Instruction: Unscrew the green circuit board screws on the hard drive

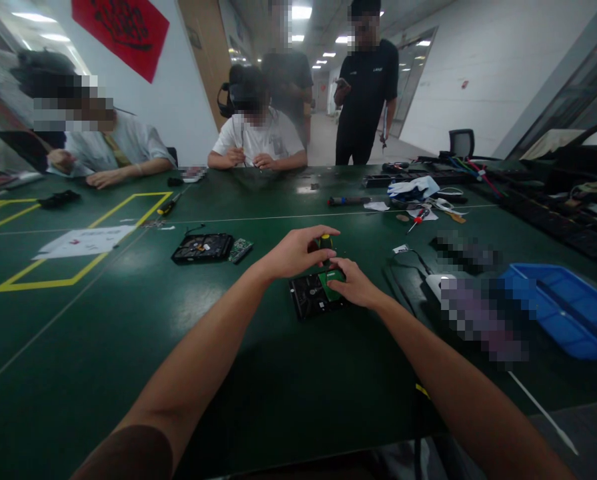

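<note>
A hard drive (308, 298) lies on the green table in front of me, with a green circuit board (334, 275) on its upper face. My left hand (298, 252) is above the drive, its thumb and fingers around the black-and-yellow handle of an upright screwdriver (326, 241). The screwdriver's tip is hidden behind my right hand (353, 283). That hand holds the drive at its right side, thumb lying over the board and fingers curled near the screwdriver. Farther left sit another opened drive (202, 247) and a loose circuit board (240, 251).
A blue tray (568, 310) stands at the right, beside a blurred-out item and a cable. Tools, a red screwdriver (418, 219) and gloves (412, 189) lie farther back. A paper sheet (86, 241) rests at left. Several people sit or stand across the table.
</note>
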The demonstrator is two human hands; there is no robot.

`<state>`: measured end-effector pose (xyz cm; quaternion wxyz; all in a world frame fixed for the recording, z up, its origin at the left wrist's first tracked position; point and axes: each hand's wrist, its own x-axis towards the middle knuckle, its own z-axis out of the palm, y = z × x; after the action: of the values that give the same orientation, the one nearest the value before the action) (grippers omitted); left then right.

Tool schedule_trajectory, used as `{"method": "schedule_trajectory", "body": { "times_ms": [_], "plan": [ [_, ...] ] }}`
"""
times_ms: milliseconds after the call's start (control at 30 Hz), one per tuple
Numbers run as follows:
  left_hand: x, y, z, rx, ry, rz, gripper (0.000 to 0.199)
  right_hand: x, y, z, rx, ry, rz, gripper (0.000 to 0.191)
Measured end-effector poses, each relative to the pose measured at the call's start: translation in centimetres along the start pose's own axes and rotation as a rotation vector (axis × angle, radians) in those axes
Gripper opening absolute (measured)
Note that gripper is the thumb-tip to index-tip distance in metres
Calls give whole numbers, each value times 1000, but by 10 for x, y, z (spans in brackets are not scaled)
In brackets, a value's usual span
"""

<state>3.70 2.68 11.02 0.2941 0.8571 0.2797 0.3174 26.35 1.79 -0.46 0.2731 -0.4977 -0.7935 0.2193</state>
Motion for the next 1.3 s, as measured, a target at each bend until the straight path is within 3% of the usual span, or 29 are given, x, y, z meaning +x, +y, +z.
{"method": "schedule_trajectory", "body": {
  "times_ms": [333,533,633,833,1000,1300],
  "plan": [
    [0,-3,2,57,41,38,42,0,-6,-1,-51,-4,26,48],
    [0,-2,-1,65,67,24,43,1,3,4,4,3,24,53],
    [0,-1,-3,53,74,12,43,3,11,2,53,74,57,49],
    [1,-6,-4,69,146,-16,45,9,35,-18,-148,208,164,40],
    [0,-10,-3,82,172,-26,43,16,45,-22,-324,150,177,47],
    [1,-8,4,97,130,-29,43,15,36,-20,-493,107,181,41]
  ]
}}
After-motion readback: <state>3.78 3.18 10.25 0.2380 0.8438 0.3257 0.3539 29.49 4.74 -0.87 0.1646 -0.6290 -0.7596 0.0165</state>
